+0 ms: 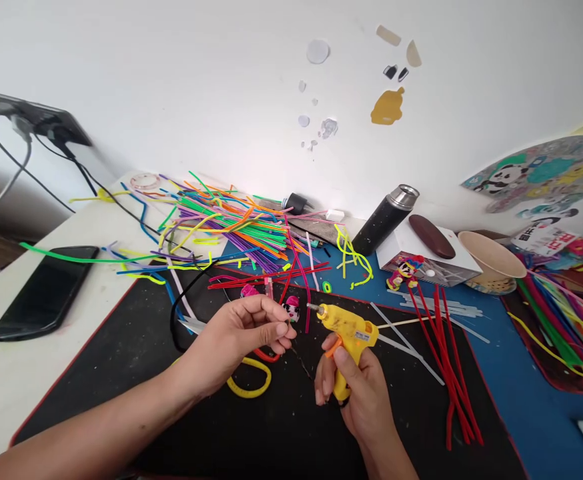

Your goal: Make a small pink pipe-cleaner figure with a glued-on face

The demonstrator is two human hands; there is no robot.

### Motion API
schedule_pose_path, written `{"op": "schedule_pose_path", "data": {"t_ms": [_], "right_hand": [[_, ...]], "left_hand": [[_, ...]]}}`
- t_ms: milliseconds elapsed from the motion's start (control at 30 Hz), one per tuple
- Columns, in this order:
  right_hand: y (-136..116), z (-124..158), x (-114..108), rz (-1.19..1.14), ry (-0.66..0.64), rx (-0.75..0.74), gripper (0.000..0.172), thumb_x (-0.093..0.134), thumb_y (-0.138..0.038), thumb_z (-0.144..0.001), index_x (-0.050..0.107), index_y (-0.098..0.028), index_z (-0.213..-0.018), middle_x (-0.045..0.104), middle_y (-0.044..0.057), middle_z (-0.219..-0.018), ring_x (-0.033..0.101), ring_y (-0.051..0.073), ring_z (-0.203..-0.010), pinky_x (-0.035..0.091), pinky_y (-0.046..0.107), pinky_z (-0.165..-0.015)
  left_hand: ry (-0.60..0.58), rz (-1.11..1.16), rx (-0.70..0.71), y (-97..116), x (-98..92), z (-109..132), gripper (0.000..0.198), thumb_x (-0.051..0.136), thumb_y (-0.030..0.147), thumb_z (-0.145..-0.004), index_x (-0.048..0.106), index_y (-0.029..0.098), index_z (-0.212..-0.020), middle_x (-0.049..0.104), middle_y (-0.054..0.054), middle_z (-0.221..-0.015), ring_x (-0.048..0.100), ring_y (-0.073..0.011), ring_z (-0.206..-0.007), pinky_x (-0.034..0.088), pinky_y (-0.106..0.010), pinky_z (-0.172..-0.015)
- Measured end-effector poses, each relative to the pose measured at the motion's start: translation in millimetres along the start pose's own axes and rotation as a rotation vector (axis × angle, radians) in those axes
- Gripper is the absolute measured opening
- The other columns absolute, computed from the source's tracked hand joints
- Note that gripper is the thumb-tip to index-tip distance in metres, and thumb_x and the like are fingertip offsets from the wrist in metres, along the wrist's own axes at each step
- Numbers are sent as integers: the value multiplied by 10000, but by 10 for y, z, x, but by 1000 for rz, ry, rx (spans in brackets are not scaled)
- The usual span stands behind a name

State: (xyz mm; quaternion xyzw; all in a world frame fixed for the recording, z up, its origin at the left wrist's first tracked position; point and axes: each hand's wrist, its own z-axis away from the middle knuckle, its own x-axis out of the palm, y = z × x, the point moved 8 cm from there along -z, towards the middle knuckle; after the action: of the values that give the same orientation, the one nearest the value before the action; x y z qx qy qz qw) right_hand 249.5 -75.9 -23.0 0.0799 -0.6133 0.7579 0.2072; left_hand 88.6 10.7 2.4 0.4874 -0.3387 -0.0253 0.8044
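My right hand (366, 387) grips a yellow hot glue gun (349, 328) by its handle, fingers at the orange trigger. The metal nozzle points left, toward my left hand (239, 333). Thumb and forefinger of that hand are pinched together; what sits between them is too small and hidden to name. Just behind the fingertips shows a little doll's head (291, 309) with a pink top and a black-and-white face. Whether the fingers touch it I cannot tell. Scissors with a yellow handle loop (249, 387) lie on the black mat (281, 433), partly covered by my left hand.
Pipe cleaners in many colours (241, 227) are heaped at the back. Red pipe cleaners (454, 380) and clear glue sticks (411, 353) lie to the right. A black thermos (384, 223) leans near a white box (429, 257) with a small figure (404, 272). A phone (46, 293) rests left.
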Motion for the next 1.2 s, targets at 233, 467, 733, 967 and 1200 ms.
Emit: {"op": "schedule_pose_path", "data": {"t_ms": [233,467,733,967,1200], "right_hand": [[-68,46,5,109,92,45,384,799,-515,-889,703,-155,-985,619,-23,-530,553,121,-432,413,230,-467],[-42,28,-63,233,117,28,435,771,-517,-910,642,-169,-684,529,-29,-443,501,109,-404,424,250,-479],[-44,68,-18,338,153,33,394,778,-532,-897,682,-166,-787,509,-45,-446,484,119,-411,427,244,-440],[2,9,28,74,-4,36,310,760,-452,-943,725,-145,-962,596,-24,-510,555,102,-384,418,183,-410],[-24,51,271,-286,-218,67,291,696,-430,-987,726,-192,-1151,694,9,-628,567,96,-328,371,146,-318]], "left_hand": [[-21,-63,55,89,7,-46,299,912,306,-790,703,138,-923,772,-37,-813,728,-135,-707,589,-220,-650],[-1,-215,131,217,-27,-73,280,841,293,-846,633,161,-979,696,7,-816,688,-129,-742,565,-236,-673],[5,-352,162,242,-54,-71,244,756,263,-882,587,177,-1035,678,20,-787,653,-132,-746,523,-262,-704],[5,-338,171,261,-99,-63,248,749,269,-880,578,180,-1037,667,20,-791,662,-139,-745,532,-267,-697],[10,-322,158,253,-135,-57,276,761,289,-868,573,185,-1042,674,15,-789,672,-151,-748,544,-272,-694]]}}
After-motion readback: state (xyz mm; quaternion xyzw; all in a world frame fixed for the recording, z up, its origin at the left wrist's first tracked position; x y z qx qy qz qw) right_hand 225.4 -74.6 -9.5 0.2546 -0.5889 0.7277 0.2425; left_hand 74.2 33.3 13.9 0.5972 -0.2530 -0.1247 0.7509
